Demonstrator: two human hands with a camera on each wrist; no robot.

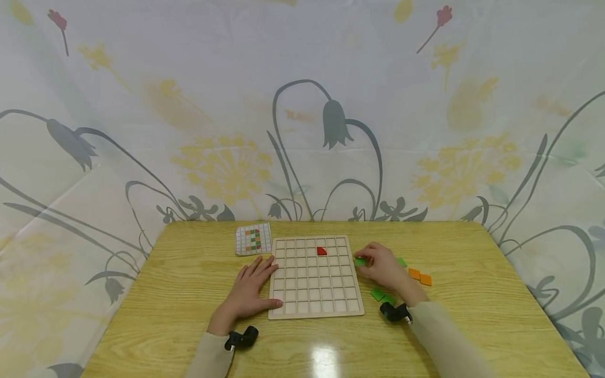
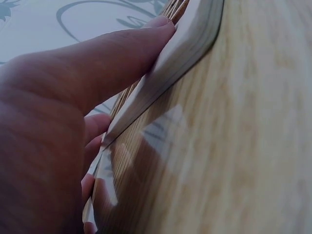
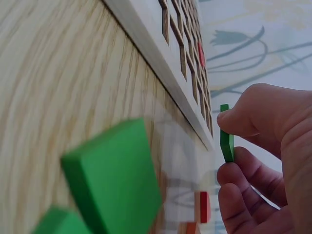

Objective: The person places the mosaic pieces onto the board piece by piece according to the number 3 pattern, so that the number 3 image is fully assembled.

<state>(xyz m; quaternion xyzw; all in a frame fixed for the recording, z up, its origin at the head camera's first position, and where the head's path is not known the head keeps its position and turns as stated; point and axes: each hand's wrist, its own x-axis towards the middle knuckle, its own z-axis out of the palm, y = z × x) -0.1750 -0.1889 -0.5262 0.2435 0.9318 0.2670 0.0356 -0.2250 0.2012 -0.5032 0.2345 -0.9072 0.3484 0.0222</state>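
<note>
A pale wooden grid board [image 1: 314, 283] lies on the table with one red piece [image 1: 322, 251], rounded at one corner, in a cell near its upper right. My left hand [image 1: 250, 291] rests along the board's left side, fingers spread and thumb [image 2: 122, 53] over the lower left rim. Just off the board's right edge, my right hand [image 1: 384, 268] pinches a green square tile [image 3: 226, 141] between thumb and fingers. Beneath and beside that hand lie more green tiles [image 1: 376, 294], and to its right are two orange tiles [image 1: 414, 274].
A card [image 1: 242, 248] printed with a grid and coloured squares lies beyond my left hand, by the board's upper left corner. A red piece [image 3: 203, 207] shows on the table in the right wrist view. Patterned cloth [image 1: 302, 157] hangs behind the wooden table [image 1: 165, 294].
</note>
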